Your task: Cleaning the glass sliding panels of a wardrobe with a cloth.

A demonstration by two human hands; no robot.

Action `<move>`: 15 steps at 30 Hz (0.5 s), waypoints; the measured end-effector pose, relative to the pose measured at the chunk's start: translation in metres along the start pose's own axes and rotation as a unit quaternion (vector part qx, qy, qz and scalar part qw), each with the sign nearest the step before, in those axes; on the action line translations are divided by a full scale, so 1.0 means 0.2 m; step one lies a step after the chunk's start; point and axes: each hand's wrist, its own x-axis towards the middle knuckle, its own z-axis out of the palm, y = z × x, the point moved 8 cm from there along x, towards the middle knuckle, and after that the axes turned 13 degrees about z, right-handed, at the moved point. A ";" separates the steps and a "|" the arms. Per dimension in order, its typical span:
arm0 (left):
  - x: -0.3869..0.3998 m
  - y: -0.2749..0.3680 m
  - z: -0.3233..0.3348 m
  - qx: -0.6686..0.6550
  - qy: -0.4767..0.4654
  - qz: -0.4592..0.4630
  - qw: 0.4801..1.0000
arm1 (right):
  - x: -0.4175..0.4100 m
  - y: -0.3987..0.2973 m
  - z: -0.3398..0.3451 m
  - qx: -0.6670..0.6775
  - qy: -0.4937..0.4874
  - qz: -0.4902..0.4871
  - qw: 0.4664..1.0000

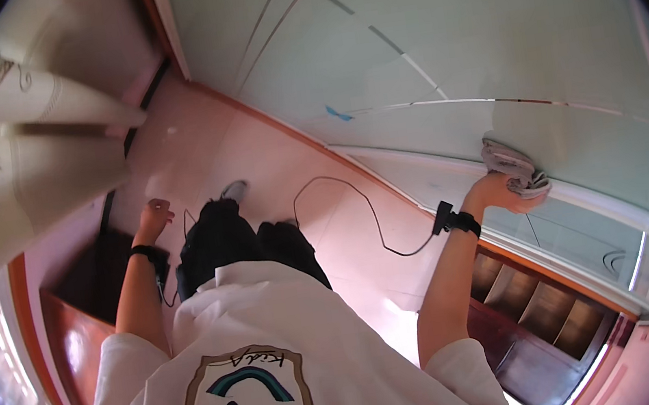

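Note:
My right hand point(505, 194) holds a folded greyish cloth point(513, 162) against the lower part of a large pale green panel point(431, 35) with a glossy surface. A darker patch shows on the panel just above the cloth. Thin shiny decorative lines and a small blue mark point(338, 113) cross or dot this surface. On the other side, my left hand point(157, 217) hangs over the floor with its fingers loosely curled, and nothing is visible in it. Both wrists wear black straps with small devices, and a cable point(370, 202) loops from the right one.
Pale patterned curtains point(44, 172) hang at the left, above a dark reddish-brown piece of furniture point(80, 333). A white ledge point(595, 207) runs below the panel. Wooden steps point(534, 298) show at lower right. Light tiles cover the floor point(267, 142).

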 end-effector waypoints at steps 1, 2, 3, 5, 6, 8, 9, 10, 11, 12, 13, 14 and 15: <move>-0.07 -0.03 0.03 -0.002 -0.001 -0.017 1.000 | -0.08 0.09 0.01 -0.020 -0.001 0.039 0.999; -0.14 -0.06 0.07 0.031 -0.028 -0.035 0.999 | -0.16 0.19 0.03 -0.035 -0.003 0.097 0.995; -0.22 -0.11 0.05 0.068 -0.046 -0.056 0.995 | -0.30 0.17 0.04 -0.036 -0.025 0.100 0.994; -0.36 -0.30 -0.02 0.106 -0.047 -0.084 0.990 | -0.60 0.22 0.11 0.047 -0.094 0.257 0.961; -0.42 -0.31 0.00 0.129 -0.047 -0.084 0.987 | -0.66 0.29 0.13 0.003 -0.106 0.227 0.968; -0.42 -0.26 0.14 0.133 -0.060 -0.077 0.986 | -0.71 0.63 0.23 -0.015 -0.113 0.237 0.965; -0.45 -0.26 0.19 0.129 -0.065 -0.088 0.986 | -0.77 0.77 0.25 -0.035 -0.125 0.259 0.957; -0.44 -0.26 0.20 0.129 -0.062 -0.091 0.986 | -0.83 0.82 0.28 -0.009 -0.131 0.237 0.963; -0.43 -0.25 0.24 0.127 -0.060 -0.092 0.986 | -0.89 0.90 0.35 0.063 -0.197 0.275 0.939; -0.46 -0.33 0.20 0.116 -0.038 -0.096 0.988 | -1.03 0.91 0.35 0.058 -0.214 0.305 0.926; -0.45 -0.26 0.29 0.119 -0.052 -0.122 0.984 | -1.08 0.94 0.33 0.047 -0.222 0.318 0.920; -0.47 -0.23 0.26 0.130 -0.042 -0.112 0.984 | -1.20 0.88 0.27 -0.024 -0.229 0.349 0.908; -0.46 -0.19 0.26 0.138 -0.032 -0.091 0.986 | -1.25 0.86 0.24 -0.025 -0.242 0.351 0.904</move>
